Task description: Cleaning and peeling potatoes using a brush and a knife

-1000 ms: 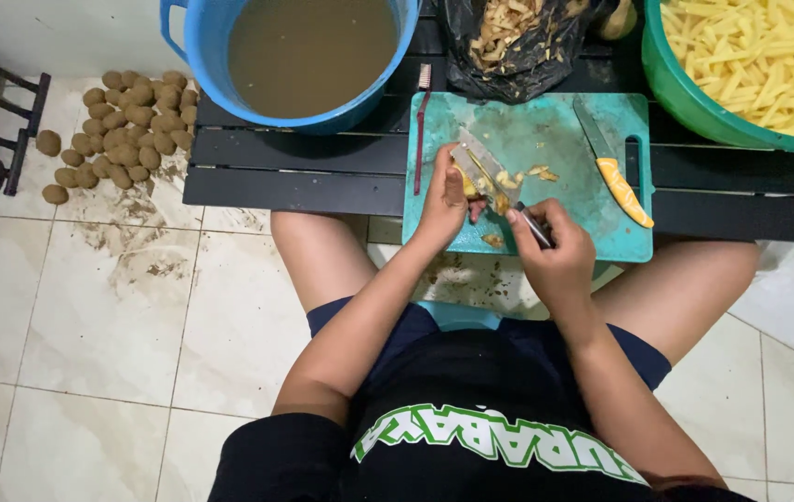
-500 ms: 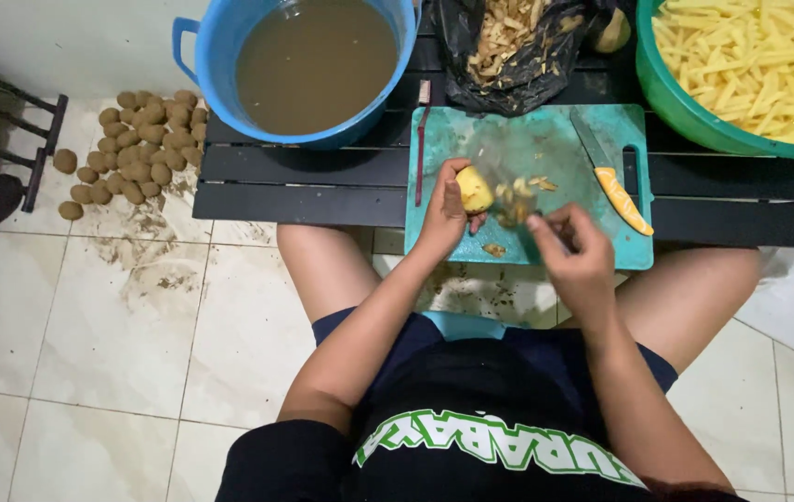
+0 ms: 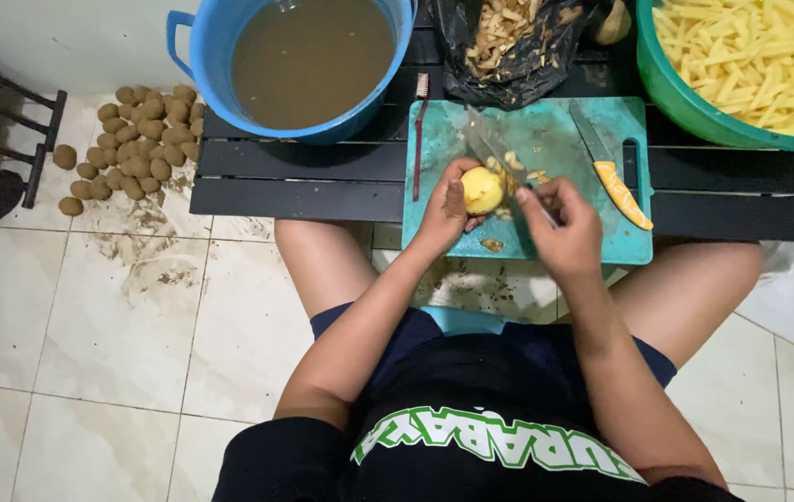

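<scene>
Our left hand [image 3: 448, 206] grips one peeled potato [image 3: 481, 189], right hand [image 3: 564, 226] clamps one knife [image 3: 499, 156]; a second knife [image 3: 612, 167] on the one teal cutting board [image 3: 545, 130], black bench [image 3: 304, 177].

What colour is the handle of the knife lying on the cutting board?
Orange, on the spare knife; head view.

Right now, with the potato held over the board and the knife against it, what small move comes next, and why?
Probably draw the knife down through the peeled potato. The left hand grips it over the teal cutting board, the right hand holds the handle with the blade on its right side, and cut strips already fill the green basin.
</scene>
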